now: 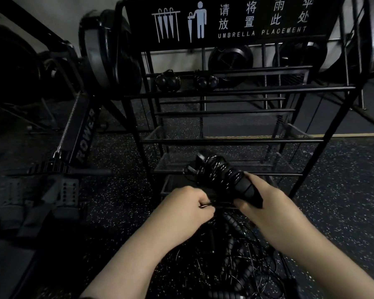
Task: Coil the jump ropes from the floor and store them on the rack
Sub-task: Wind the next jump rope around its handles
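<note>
A gym: a rowing machine (82, 134) on speckled rubber floor (117, 160) beside fan-wheel trainers (230, 58).

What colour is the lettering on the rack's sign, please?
White on the black sign, clearest in the head view.

Right hand (266, 197) gripping coiled jump rope (222, 171), left hand (188, 203) pinching its cord, black rack (235, 91) behind

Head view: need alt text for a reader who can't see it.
Two hands work a black jump rope: the right hand grips its coil-wrapped handles, the left hand pinches the cord. Ahead stands a black metal rack signed "Umbrella Placement"; more ropes lie tangled on the speckled floor.
</note>
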